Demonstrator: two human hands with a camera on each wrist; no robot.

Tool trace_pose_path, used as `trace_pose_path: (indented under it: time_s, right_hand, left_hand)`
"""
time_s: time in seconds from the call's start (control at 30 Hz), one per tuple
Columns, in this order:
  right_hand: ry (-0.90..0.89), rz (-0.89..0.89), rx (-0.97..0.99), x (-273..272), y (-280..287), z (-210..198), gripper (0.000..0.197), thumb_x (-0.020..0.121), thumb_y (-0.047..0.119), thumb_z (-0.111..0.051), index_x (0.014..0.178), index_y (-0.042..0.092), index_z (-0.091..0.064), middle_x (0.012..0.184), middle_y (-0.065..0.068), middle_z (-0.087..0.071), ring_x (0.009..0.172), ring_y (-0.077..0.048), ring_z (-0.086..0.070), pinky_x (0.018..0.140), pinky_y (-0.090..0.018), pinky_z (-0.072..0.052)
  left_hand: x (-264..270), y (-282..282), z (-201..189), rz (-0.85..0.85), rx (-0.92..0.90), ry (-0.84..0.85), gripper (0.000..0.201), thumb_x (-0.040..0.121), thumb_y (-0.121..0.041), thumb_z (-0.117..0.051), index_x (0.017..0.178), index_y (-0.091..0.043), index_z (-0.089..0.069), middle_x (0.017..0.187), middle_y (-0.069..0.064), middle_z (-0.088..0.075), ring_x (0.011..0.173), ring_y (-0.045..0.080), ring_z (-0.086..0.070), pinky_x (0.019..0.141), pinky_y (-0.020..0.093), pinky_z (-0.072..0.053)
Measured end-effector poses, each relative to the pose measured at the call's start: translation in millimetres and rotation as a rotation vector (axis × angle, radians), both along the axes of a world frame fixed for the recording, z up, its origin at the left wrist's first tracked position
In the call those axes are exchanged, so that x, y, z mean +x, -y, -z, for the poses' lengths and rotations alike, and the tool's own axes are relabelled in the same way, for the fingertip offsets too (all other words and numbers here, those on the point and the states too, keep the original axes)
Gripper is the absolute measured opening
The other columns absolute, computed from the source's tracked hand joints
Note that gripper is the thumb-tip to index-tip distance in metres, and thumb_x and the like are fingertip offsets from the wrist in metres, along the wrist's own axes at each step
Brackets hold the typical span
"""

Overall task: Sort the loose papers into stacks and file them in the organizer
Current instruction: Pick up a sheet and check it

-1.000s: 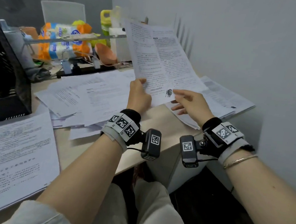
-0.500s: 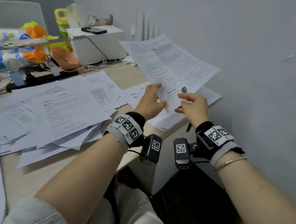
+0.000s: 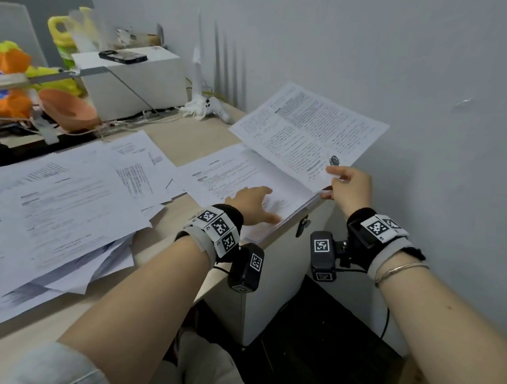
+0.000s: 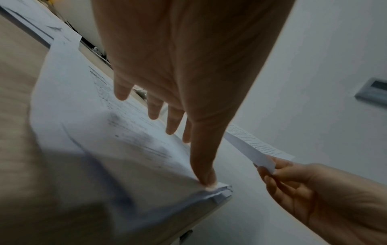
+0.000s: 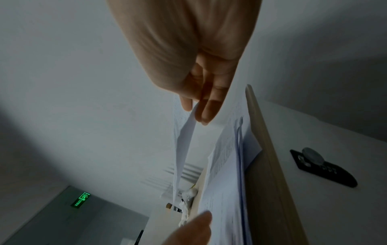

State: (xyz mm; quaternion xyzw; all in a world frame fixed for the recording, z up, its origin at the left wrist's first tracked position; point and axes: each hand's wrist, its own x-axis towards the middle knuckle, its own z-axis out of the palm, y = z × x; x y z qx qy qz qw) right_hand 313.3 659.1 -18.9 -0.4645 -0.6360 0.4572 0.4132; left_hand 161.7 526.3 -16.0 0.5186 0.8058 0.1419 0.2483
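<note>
A printed sheet (image 3: 308, 132) hangs tilted above the stack of papers (image 3: 232, 174) at the desk's right corner. My right hand (image 3: 331, 181) pinches the sheet's near corner between thumb and fingers (image 5: 201, 106); the sheet (image 4: 249, 149) also shows in the left wrist view. My left hand (image 3: 260, 205) lies flat on the stack with straight fingers, its thumb (image 4: 206, 179) pressing the stack's near corner. A loose pile of papers (image 3: 56, 208) spreads over the desk's left side. The organizer is out of view.
A white box (image 3: 137, 92) with a phone (image 3: 122, 56) on top stands at the back. An orange bowl (image 3: 67, 109) and cables (image 3: 134, 120) lie left of it. The grey wall (image 3: 441, 117) runs close along the right. The desk edge (image 5: 266, 149) drops off under the stack.
My left hand let go of the sheet and came down flat onto the stack. My right hand carried the sheet right and lower. The view swung right, losing the black organizer.
</note>
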Motion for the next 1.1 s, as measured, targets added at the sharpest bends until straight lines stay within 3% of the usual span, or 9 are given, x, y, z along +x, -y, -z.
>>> trace_pose_path:
  time_s: [0.1, 0.2, 0.37, 0.5, 0.63, 0.67, 0.77, 0.97, 1.1]
  right_hand:
    - [0.035, -0.003, -0.009, 1, -12, 3, 0.032, 0.092, -0.005, -0.042, 0.100, 0.015, -0.066, 0.129, -0.012, -0.050, 0.040, -0.009, -0.061, 0.055, -0.016, -0.055]
    - [0.085, 0.003, 0.003, -2, -18, 7, 0.033, 0.091, -0.006, -0.042, 0.103, 0.013, -0.067, 0.126, -0.011, -0.052, 0.045, -0.011, -0.063, 0.046, -0.011, -0.048]
    - [0.178, 0.012, -0.003, -9, -26, 17, 0.038, 0.090, -0.008, -0.040, 0.106, 0.013, -0.067, 0.110, -0.002, -0.053, 0.054, -0.011, -0.060, 0.046, -0.010, -0.048]
    - [0.218, 0.003, -0.025, -14, -28, 25, 0.040, 0.088, -0.010, -0.039, 0.108, 0.011, -0.066, 0.097, -0.005, -0.057, 0.066, -0.018, -0.061, 0.062, -0.024, -0.053]
    - [0.256, 0.009, -0.033, -17, -31, 29, 0.037, 0.089, -0.008, -0.040, 0.108, 0.010, -0.066, 0.101, -0.005, -0.056, 0.059, -0.015, -0.056, 0.054, -0.013, -0.051]
    - [0.258, 0.014, -0.031, -17, -31, 29, 0.035, 0.090, -0.007, -0.041, 0.109, 0.008, -0.066, 0.100, -0.004, -0.056, 0.061, -0.015, -0.056, 0.056, -0.014, -0.052]
    - [0.274, 0.045, -0.016, -15, -31, 28, 0.028, 0.091, 0.002, -0.047, 0.113, 0.006, -0.064, 0.115, -0.012, -0.058, 0.090, -0.028, -0.061, 0.088, -0.029, -0.050]
    - [0.298, 0.048, 0.002, -9, -19, 24, 0.035, 0.092, 0.019, -0.057, 0.125, 0.009, -0.052, 0.135, -0.013, -0.031, 0.084, -0.021, -0.050, 0.087, -0.023, -0.039]
    - [0.235, -0.010, 0.034, -12, -3, 13, 0.032, 0.091, 0.016, -0.058, 0.122, 0.011, -0.055, 0.137, -0.011, -0.033, 0.106, -0.018, -0.050, 0.091, -0.017, -0.033]
  left_hand:
    - [-2, -4, 4, 0.013, -0.132, -0.073, 0.076, 0.078, -0.055, -0.066, 0.139, -0.021, -0.038, 0.145, 0.003, -0.039, 0.132, 0.026, -0.037, 0.108, 0.044, -0.032]
    - [-7, -3, 3, 0.007, -0.205, -0.137, 0.071, 0.077, -0.052, -0.069, 0.134, -0.020, -0.042, 0.137, 0.007, -0.042, 0.124, 0.027, -0.041, 0.095, 0.036, -0.037]
    - [-11, 3, -4, -0.003, -0.259, -0.170, 0.071, 0.072, -0.046, -0.076, 0.130, -0.018, -0.045, 0.131, 0.007, -0.044, 0.118, 0.026, -0.047, 0.091, 0.035, -0.040]
    - [-13, 7, -5, -0.020, -0.253, -0.172, 0.074, 0.069, -0.045, -0.078, 0.130, -0.019, -0.044, 0.132, 0.006, -0.042, 0.120, 0.026, -0.042, 0.092, 0.036, -0.038]
    - [-10, 9, -2, -0.028, -0.238, -0.186, 0.084, 0.066, -0.048, -0.080, 0.135, -0.021, -0.039, 0.135, 0.004, -0.038, 0.125, 0.026, -0.035, 0.092, 0.037, -0.036]
    - [-9, 10, -1, -0.030, -0.236, -0.183, 0.086, 0.065, -0.049, -0.080, 0.135, -0.022, -0.038, 0.135, 0.004, -0.038, 0.125, 0.026, -0.035, 0.091, 0.037, -0.036]
    - [-8, 13, 0, -0.040, -0.230, -0.163, 0.088, 0.064, -0.049, -0.080, 0.135, -0.022, -0.037, 0.135, 0.005, -0.036, 0.126, 0.026, -0.032, 0.092, 0.038, -0.036]
    - [-5, 16, 1, -0.066, -0.200, -0.126, 0.085, 0.069, -0.050, -0.077, 0.138, -0.026, -0.035, 0.140, 0.007, -0.032, 0.131, 0.028, -0.027, 0.101, 0.044, -0.033]
    - [-3, 22, -2, -0.093, -0.070, -0.045, 0.083, 0.073, -0.046, -0.075, 0.141, -0.027, -0.032, 0.145, 0.009, -0.029, 0.134, 0.030, -0.027, 0.105, 0.045, -0.031]
